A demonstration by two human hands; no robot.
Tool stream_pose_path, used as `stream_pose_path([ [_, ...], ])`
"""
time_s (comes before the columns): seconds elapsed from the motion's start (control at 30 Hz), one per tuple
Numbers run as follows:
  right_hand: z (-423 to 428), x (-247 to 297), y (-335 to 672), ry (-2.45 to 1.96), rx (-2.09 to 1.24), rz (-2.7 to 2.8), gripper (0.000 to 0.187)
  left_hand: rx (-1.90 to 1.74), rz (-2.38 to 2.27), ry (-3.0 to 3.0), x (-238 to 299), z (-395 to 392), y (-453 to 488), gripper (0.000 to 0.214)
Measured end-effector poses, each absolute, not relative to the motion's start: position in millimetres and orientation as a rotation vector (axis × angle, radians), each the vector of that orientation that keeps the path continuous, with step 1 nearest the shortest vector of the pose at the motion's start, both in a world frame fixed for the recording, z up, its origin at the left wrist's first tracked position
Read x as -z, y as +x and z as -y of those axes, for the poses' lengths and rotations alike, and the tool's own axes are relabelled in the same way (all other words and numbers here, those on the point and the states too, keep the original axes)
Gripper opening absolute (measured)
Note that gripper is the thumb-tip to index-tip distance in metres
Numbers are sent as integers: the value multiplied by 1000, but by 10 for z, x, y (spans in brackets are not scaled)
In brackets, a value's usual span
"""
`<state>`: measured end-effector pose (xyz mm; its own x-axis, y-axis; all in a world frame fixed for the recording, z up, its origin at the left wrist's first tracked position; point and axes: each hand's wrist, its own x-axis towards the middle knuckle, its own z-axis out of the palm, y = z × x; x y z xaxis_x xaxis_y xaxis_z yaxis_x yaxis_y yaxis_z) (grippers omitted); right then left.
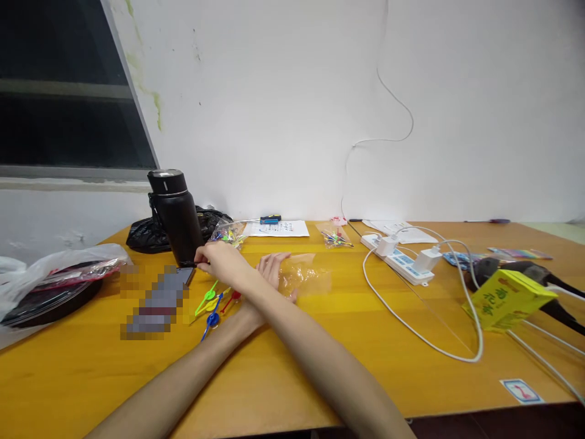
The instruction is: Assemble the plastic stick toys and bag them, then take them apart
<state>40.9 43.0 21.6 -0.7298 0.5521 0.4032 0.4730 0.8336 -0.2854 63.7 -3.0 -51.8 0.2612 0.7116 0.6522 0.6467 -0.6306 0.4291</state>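
My forearms cross, the right one over the left. My left hand (pixel 273 271) is at a clear plastic bag (pixel 308 274) lying on the table, its thumb and fingers around the bag's near end; part of the grip is hidden. My right hand (pixel 219 259) reaches across to the left, fingertips pinched by a small dark thing near the bottle's base; what they hold is unclear. Under my wrists lie small plastic pieces with round discs and thin stems: a green one (pixel 209 295), a blue one (pixel 212 319) and a red one (pixel 234 296), with a yellow one partly covered.
A black bottle (pixel 176 222) stands behind a blurred phone-like object (pixel 158 305). Filled small bags (pixel 337 235), a screwdriver (pixel 270 219) and papers (pixel 278 228) lie at the back. Rightward are a power strip (pixel 402 265), looping white cables and a yellow box (pixel 507 299).
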Motion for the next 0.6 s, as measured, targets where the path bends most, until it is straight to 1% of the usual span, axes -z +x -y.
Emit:
stream_pose_path([
  [0.07, -417, -419, 568, -685, -278, 2404, 6, -1335, -1333, 2350, 525, 44, 625, 73],
  [0.13, -368, -665, 818, -605, -369, 2287, 8, -1335, -1367, 2266, 524, 49, 616, 68],
  [0.27, -242, -1120, 1498, -576, -448, 2169, 17, -1401, -1397, 2126, 500, 53, 627, 71],
  [0.33, -208, -1282, 1821, -631, -452, 2126, 21, -1440, -1347, 2100, 480, 62, 635, 68],
  [0.47, -192, -1472, 2249, -682, -424, 2042, 22, -1452, -1329, 2053, 443, 88, 635, 70],
  [0.6, -155, -1533, 2420, -707, -470, 2048, 18, -1444, -1331, 1967, 430, 88, 632, 70],
])
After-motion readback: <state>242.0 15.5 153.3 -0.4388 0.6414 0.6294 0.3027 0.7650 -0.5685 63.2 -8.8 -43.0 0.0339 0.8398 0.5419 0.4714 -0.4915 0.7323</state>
